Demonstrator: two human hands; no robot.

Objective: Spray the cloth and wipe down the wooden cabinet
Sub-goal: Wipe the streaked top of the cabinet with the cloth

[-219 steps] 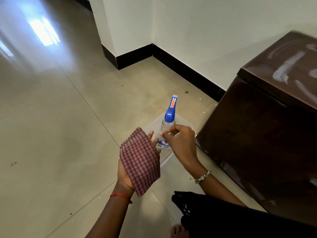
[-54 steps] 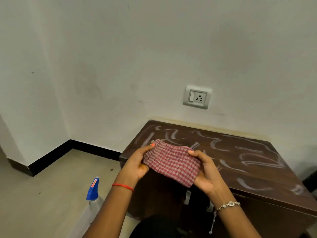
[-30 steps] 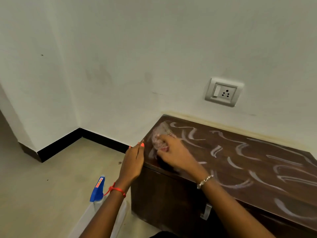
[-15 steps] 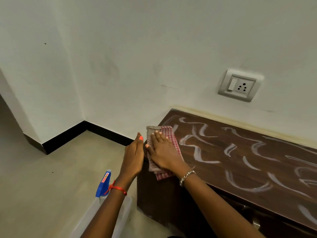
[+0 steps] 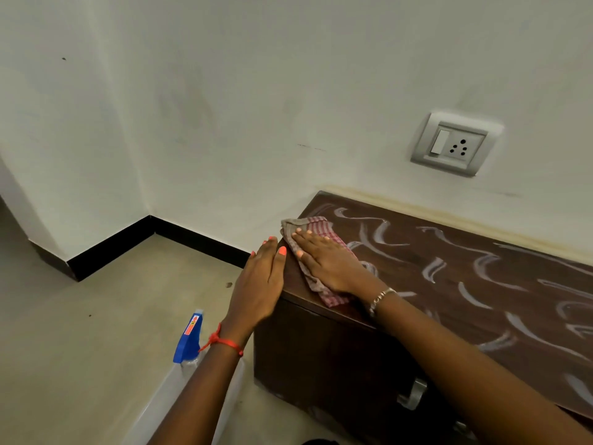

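Since a couple of seconds ago the cloth (image 5: 308, 224) has come down from between both hands onto the wooden cabinet (image 5: 449, 300), and the right hand (image 5: 330, 261) now lies on it alone.

A pale wall (image 5: 256, 91) fills the far half of the view and meets a beige floor (image 5: 80, 332) along a black skirting (image 5: 112, 244). The cabinet stands against that wall on the right. It is dark brown, its top is crossed by curved white streaks (image 5: 378, 234), and a metal handle (image 5: 414, 393) shows on its near front face.

The right hand is palm down with its fingers straight and close together, pressing the red-and-white checked cloth flat against the top near the cabinet's far-left corner — nothing is curled round it. The cloth lies spread beneath the hand, with one end past the fingertips toward the wall and the other reaching the near edge beside the wrist.

The left hand (image 5: 260, 284) rests just beside it, its fingers straight against the cabinet's left edge and its thumb tip at the rim of the top. It grips nothing.

On the floor, near and to the left of the cabinet, a spray bottle (image 5: 189, 340) with a blue head stands upright at the far end of a pale tray (image 5: 160, 406) — the left forearm partly hides both. A grey socket plate (image 5: 454, 144) sits on the wall above the cabinet. A silver bracelet (image 5: 380, 297) circles the right wrist and a red thread (image 5: 224, 342) the left.
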